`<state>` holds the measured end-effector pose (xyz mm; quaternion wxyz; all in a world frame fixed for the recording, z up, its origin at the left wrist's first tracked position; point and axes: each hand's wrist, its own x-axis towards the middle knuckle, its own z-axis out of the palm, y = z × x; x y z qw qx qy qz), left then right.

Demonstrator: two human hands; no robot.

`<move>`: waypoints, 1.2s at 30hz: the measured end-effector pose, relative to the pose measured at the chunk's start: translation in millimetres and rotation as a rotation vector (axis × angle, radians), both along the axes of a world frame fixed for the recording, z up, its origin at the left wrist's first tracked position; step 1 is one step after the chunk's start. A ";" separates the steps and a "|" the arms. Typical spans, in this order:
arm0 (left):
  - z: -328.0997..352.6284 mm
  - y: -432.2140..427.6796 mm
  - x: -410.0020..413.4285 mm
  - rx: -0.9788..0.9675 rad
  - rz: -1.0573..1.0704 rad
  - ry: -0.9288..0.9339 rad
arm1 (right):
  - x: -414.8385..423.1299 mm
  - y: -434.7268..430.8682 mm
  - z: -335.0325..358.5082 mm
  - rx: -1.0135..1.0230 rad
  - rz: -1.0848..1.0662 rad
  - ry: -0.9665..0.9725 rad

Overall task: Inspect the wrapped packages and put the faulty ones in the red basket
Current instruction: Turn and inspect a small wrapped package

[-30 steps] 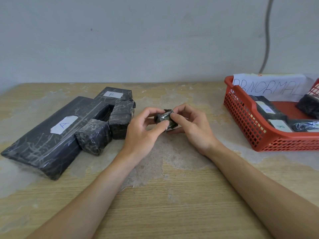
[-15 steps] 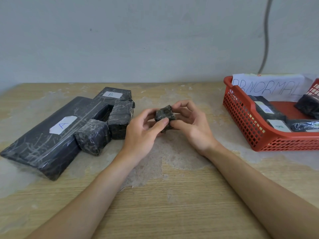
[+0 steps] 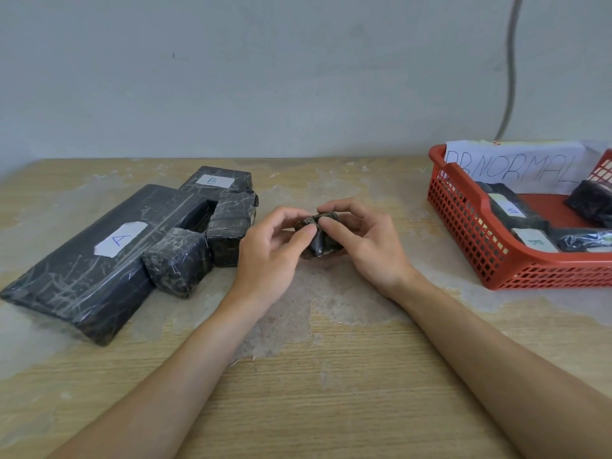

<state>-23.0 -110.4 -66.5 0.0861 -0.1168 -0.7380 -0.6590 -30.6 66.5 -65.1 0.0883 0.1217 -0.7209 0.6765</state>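
Head view: the small wrapped package (image 3: 319,241) is held above the middle of the table (image 3: 331,376), between both hands; the left hand (image 3: 268,256) grips its left side with curled fingers (image 3: 306,230), thumb tip on the top face; the right hand (image 3: 367,250) grips its right side, thumb beside the left thumb and the other fingers curled over the far edge; the package is wrapped in dark film with glossy tape. To the left on the table lies the long package marked A (image 3: 86,270); the package marked B (image 3: 215,180) lies behind it near the wall; the cube-shaped package (image 3: 178,260) touches the right edge of the long one; the upright block package (image 3: 231,223) stands just behind the cube and just beside the left hand. The red basket (image 3: 463,220) sits at the right edge of the table, well apart from the hands; it holds several dark packages (image 3: 510,210), two with white labels marked B; a paper sign (image 3: 516,167) with handwritten letters leans against its far wall; a grey cable (image 3: 511,77) runs down the wall behind it.
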 end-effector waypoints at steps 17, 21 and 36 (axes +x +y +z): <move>1.0 0.7 -0.7 0.006 -0.017 -0.055 | -0.2 1.2 -0.9 0.030 0.012 -0.001; 1.8 0.6 -0.4 0.017 0.039 -0.037 | 1.6 1.2 1.5 0.027 0.070 -0.029; 5.2 -3.0 -1.1 0.021 0.039 -0.027 | -0.2 -0.1 2.1 -0.094 0.043 -0.093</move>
